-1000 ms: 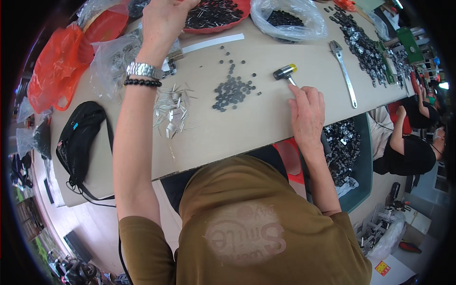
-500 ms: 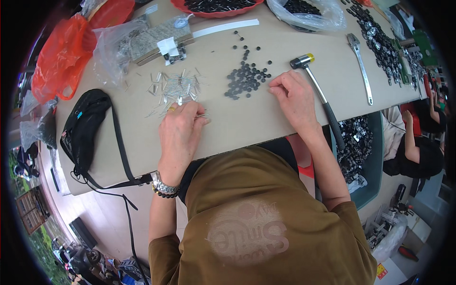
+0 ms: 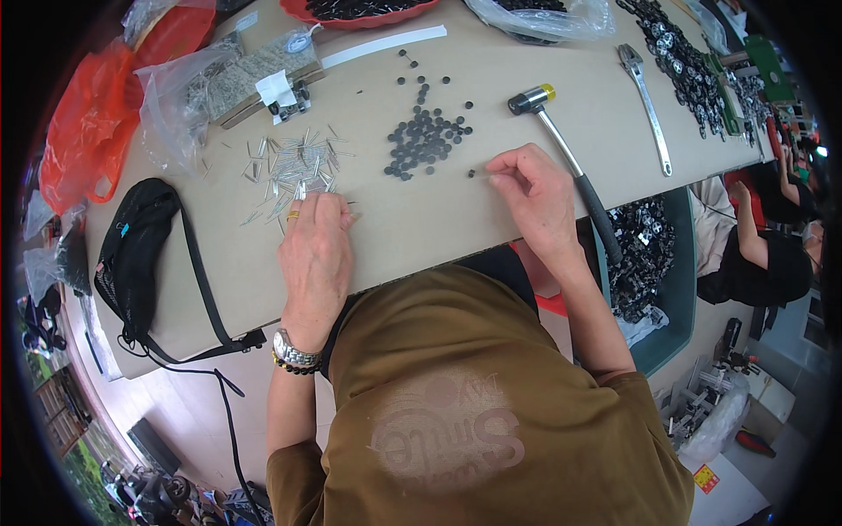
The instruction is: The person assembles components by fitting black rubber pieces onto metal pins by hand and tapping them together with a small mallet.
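My left hand (image 3: 316, 241) rests at the near edge of a loose heap of thin metal pins (image 3: 303, 162), its fingers bent together. Whatever is between those fingertips is hidden; a thin pin end shows beside the thumb. To the right of the heap lies a cluster of small black round caps (image 3: 421, 140). One single cap (image 3: 472, 173) sits apart on the table, just left of the fingertips of my right hand (image 3: 537, 197). That hand's thumb and forefinger are slightly apart, with nothing visible between them.
A mallet (image 3: 570, 153) lies right of my right hand, with an adjustable wrench (image 3: 646, 110) farther right. A black pouch (image 3: 136, 254) with a strap lies left. Behind are a block (image 3: 263, 77) and red tray (image 3: 368, 22). A green bin (image 3: 688, 280) of parts stands lower right.
The whole view has shifted, with table items now farther left. One cap now lies alone near my right fingertips, which have parted. My left hand remains at the pins.
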Demonstrator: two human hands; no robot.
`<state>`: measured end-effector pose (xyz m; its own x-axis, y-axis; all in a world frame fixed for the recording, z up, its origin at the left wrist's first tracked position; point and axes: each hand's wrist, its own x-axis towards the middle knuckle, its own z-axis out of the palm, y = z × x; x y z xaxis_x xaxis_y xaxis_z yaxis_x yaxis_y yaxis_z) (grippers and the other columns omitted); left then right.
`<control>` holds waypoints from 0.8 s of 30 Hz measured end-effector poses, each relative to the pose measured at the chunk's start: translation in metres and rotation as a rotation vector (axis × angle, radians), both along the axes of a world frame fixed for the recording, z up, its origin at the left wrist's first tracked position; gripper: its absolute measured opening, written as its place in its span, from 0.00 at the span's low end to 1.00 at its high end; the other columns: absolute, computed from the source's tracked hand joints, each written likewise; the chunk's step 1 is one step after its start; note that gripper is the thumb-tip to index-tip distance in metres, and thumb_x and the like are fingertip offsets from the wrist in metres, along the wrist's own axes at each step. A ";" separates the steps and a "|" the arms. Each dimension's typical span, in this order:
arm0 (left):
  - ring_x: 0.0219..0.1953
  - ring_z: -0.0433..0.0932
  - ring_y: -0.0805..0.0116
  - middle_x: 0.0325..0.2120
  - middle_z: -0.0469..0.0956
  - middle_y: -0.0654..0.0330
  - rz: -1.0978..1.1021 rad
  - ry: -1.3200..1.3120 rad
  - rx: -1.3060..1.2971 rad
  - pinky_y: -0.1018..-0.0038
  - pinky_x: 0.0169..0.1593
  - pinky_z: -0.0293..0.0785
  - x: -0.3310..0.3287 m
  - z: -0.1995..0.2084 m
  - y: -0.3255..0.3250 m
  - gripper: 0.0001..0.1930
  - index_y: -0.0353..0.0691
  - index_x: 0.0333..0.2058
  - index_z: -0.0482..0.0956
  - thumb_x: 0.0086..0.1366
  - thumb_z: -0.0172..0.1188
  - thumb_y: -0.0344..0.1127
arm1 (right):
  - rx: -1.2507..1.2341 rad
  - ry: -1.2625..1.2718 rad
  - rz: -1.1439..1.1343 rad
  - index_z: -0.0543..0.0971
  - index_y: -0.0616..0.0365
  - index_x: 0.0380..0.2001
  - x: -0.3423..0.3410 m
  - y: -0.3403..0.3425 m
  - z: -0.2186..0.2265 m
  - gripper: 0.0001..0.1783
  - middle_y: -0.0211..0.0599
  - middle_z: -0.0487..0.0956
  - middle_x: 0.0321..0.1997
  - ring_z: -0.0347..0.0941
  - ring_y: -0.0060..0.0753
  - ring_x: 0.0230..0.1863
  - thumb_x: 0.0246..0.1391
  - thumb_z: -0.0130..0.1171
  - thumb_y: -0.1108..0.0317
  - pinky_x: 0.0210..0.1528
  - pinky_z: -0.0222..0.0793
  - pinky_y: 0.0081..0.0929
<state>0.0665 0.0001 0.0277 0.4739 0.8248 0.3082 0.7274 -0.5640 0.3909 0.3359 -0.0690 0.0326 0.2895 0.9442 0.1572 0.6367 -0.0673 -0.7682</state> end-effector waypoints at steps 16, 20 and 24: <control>0.32 0.72 0.69 0.36 0.81 0.58 -0.015 -1.749 -1.570 0.79 0.28 0.67 0.012 0.004 -0.020 0.08 0.36 0.48 0.76 0.73 0.59 0.31 | 0.181 -0.310 0.202 0.78 0.56 0.33 -0.037 0.013 -0.003 0.08 0.33 0.76 0.34 0.76 0.41 0.41 0.50 0.66 0.74 0.38 0.76 0.39; 0.30 0.75 0.70 0.33 0.81 0.60 0.081 -1.718 -1.546 0.76 0.30 0.69 0.014 0.008 -0.021 0.08 0.38 0.44 0.77 0.75 0.58 0.36 | 0.053 -0.296 0.320 0.78 0.57 0.34 -0.054 0.013 0.006 0.09 0.36 0.76 0.34 0.76 0.44 0.40 0.50 0.66 0.78 0.39 0.75 0.38; 0.31 0.73 0.71 0.34 0.80 0.59 0.068 -1.738 -1.526 0.78 0.29 0.66 0.008 0.004 -0.020 0.06 0.37 0.44 0.77 0.74 0.59 0.33 | 0.065 -0.283 0.360 0.81 0.57 0.36 -0.062 0.020 -0.002 0.10 0.36 0.76 0.34 0.76 0.44 0.40 0.48 0.68 0.76 0.40 0.75 0.38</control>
